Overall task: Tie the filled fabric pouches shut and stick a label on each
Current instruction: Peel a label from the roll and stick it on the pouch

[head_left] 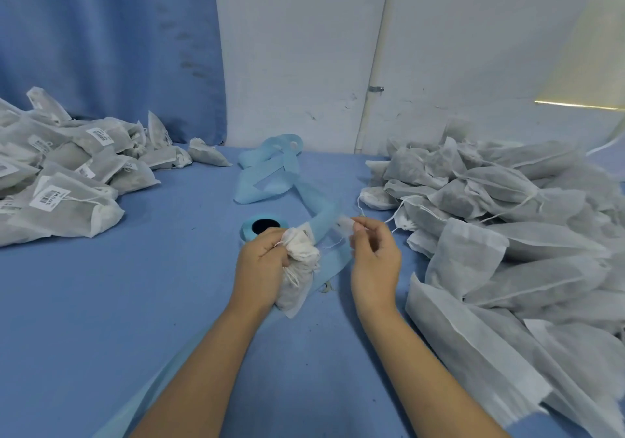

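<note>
My left hand (262, 261) grips the gathered neck of a white fabric pouch (299, 275) that stands on the blue table, its drawstring looped by my thumb. To its right my right hand (373, 255) pinches a small white label (345, 224) at its fingertips, just above the light blue backing strip (324, 214). The label is blurred. The strip runs from the label roll (263, 226) behind my left hand.
A heap of tied, labelled pouches (64, 173) lies at the left. A larger heap of unlabelled filled pouches (507, 228) covers the right side. Spent backing strip (267, 170) curls at the table's back, against the white wall and blue curtain.
</note>
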The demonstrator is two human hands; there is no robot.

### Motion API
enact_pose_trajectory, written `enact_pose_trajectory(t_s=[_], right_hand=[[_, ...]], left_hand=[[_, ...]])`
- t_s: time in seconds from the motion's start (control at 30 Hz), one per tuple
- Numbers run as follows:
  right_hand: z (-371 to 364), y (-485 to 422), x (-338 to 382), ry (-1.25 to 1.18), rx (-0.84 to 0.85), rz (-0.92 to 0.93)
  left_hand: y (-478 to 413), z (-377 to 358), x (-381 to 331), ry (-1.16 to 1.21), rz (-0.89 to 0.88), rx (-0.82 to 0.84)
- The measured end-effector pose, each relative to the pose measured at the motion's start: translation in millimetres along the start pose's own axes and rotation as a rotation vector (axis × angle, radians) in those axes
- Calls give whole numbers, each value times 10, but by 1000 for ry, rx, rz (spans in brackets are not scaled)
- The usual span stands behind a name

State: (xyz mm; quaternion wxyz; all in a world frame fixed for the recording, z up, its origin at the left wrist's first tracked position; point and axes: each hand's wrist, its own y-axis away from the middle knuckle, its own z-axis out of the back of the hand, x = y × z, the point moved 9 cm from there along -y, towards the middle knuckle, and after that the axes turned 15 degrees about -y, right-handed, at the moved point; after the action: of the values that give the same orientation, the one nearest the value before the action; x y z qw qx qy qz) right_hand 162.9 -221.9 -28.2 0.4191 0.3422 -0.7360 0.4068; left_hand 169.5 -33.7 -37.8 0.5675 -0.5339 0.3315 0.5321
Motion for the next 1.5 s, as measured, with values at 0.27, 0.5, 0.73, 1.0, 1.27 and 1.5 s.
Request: enact_pose_trajectory(t_s=[0.27, 0.5, 0.73, 1.0, 1.27, 1.5], right_hand=[[-46, 26, 26, -80, 32, -45], [-33, 78, -105, -310, -85, -243], [-214, 233, -284, -533, -49, -543], [-309, 114, 190, 120, 349, 23], [-427, 196, 191, 238, 586, 177], [-401, 161, 155, 198, 565, 185]], left_hand=[[-37, -29, 19, 196, 122, -53], [-6, 16, 24, 235, 139, -211], [23, 25, -174, 149, 24, -266], [-25, 6, -241, 127, -42, -143], [-15, -16, -308, 84, -108, -88], [-8, -66, -331, 125, -120, -54]])
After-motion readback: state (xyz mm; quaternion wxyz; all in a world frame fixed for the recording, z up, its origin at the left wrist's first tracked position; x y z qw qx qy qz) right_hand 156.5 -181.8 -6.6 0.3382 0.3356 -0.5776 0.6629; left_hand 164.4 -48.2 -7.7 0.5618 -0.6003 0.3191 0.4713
